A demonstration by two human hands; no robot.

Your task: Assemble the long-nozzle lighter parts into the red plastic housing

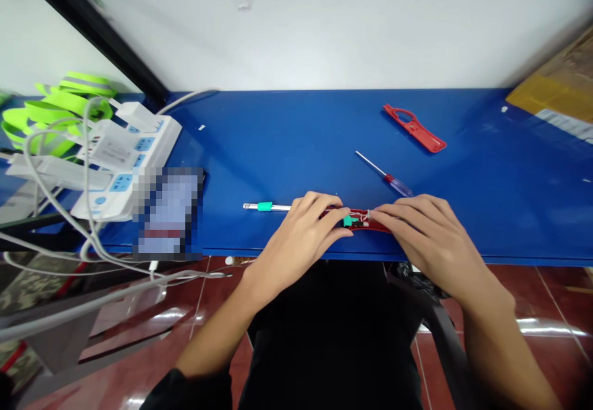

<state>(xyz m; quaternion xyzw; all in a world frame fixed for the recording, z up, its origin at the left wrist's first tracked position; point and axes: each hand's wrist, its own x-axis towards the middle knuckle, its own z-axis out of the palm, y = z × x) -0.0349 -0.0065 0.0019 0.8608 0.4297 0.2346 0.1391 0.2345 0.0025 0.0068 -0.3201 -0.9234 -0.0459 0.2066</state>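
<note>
My left hand (296, 237) and my right hand (430, 237) meet over a long red plastic casing (365, 220) near the table's front edge, both gripping it. Thin wires and a small teal part (347, 220) show in the casing between my fingertips. A white rod with a teal band (264, 206) lies to the left, its right end hidden under my left hand. Just beyond my right hand lies a small screwdriver (388, 175) with a clear and red handle. Farther back lies a flat red plastic piece (414, 129) with an oval opening.
The blue tabletop (315, 138) ends at a white wall. At the left stand white power strips (125, 163) with cables, neon yellow-green strips (60, 113) and a pixelated object (167, 212). A cardboard box (553, 83) sits at the back right.
</note>
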